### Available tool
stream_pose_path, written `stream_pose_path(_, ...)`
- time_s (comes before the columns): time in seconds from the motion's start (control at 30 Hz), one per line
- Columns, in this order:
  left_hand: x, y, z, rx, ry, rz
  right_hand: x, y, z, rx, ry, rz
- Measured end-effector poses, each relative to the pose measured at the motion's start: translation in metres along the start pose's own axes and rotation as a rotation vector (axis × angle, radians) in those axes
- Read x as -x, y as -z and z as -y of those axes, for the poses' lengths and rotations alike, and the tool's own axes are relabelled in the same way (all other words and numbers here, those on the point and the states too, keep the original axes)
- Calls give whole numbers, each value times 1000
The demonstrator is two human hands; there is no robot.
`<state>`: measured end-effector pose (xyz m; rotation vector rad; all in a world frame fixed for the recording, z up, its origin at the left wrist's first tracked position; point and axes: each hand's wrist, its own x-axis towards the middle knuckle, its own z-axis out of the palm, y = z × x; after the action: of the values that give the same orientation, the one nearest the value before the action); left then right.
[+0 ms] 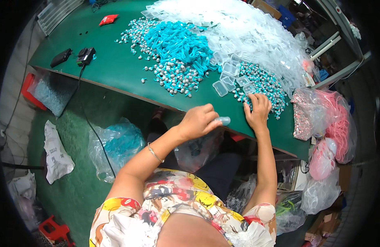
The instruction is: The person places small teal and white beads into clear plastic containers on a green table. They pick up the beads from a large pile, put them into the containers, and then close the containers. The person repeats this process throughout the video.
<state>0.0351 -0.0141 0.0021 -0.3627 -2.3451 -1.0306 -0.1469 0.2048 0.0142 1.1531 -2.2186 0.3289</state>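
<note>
My left hand (200, 121), in front of the table's near edge, is closed around a small clear plastic case (224, 120) with a bluish tint; its contents are too small to tell. Over the near side of a pile of small grey-and-teal plugs (266, 82) rests my right hand (258, 110). Its fingers bend downward with the thumb apart, and nothing shows in them. Several empty clear cases (220, 88) lie just left of that pile, beside the right fingertips. Farther left is a heap of teal cords (177, 43) with more plugs (177, 76) around it.
A large mound of clear cases (256, 35) covers the far right of the green table (115, 61). Bags of pink cords (336, 119) hang by the right edge. A black adapter (86, 56) with a cable sits at left. Filled plastic bags (118, 146) stand on the floor.
</note>
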Motion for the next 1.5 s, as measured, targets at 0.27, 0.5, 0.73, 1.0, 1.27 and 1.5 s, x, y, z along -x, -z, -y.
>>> stream_pose_path(0.27,58,-41,7,-144,-102,204,-23,-6,-5,-13,-140,15)
stream_pose_path(0.5,71,-46,13,-176,14,376,-56,-24,-3,99,-173,173)
stream_pose_path(0.73,12,40,7,-336,92,-184,-48,-22,-12,105,-132,200)
stream_pose_path(1.0,6,40,37,-561,235,-210,-70,-35,-25,111,-220,161)
stream_pose_path(1.27,1,34,34,-429,296,-214,-82,-39,-31,1,-371,99)
stream_pose_path(1.5,3,30,36,-372,299,-223,-53,-5,17,-435,-432,-136)
